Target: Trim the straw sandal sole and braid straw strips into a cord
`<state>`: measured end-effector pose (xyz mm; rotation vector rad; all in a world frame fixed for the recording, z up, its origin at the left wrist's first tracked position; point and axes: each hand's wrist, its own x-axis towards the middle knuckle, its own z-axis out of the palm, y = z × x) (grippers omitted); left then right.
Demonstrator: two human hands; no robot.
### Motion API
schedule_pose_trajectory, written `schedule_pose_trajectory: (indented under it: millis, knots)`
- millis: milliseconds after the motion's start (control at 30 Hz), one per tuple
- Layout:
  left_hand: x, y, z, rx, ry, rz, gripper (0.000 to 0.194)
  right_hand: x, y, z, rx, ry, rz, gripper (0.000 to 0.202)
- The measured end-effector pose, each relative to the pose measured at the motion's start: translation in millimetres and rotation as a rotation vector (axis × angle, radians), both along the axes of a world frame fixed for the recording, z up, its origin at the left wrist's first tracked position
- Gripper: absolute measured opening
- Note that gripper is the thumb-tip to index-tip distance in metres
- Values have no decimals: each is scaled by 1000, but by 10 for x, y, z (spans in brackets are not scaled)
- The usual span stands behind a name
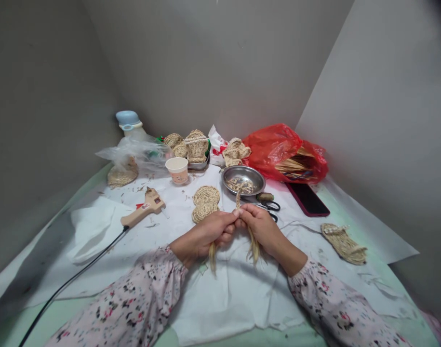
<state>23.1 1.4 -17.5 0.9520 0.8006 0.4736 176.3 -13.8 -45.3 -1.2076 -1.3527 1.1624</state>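
Observation:
Between my two hands is a straw braid (238,198), its plaited end pointing up and away from me. My left hand (215,230) is closed on it, with loose straw strands (212,258) hanging below the fingers. My right hand (259,226) pinches the braid at the same spot, and more strands (255,246) trail under it. The fingertips of both hands meet there. Just beyond my left hand lies a woven straw sole (206,202). Scissors (271,206) with black handles lie partly hidden behind my right hand, beside a thread spool (265,197).
A glue gun (144,207) with a black cord lies left. Behind stand a paper cup (177,170), a metal bowl (243,174) of straw scraps and woven straw pieces (196,146). Rightward are a red bag (274,149) of straw, a phone (307,198) and a small straw slipper (343,244).

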Motion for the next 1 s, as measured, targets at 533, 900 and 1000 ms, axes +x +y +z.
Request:
schedule_pose_trajectory:
  millis: [533,900,1000]
  knots:
    - [53,-4,-57,126,-7,176,27,-1,-12,42,95,-71,9,17]
    - [72,15,-73,318,276,283,26,-12,-19,38,108,-326,-160,25]
    - [68,18,-87,351,301,288,28,-8,-18,27,98,-315,-167,31]
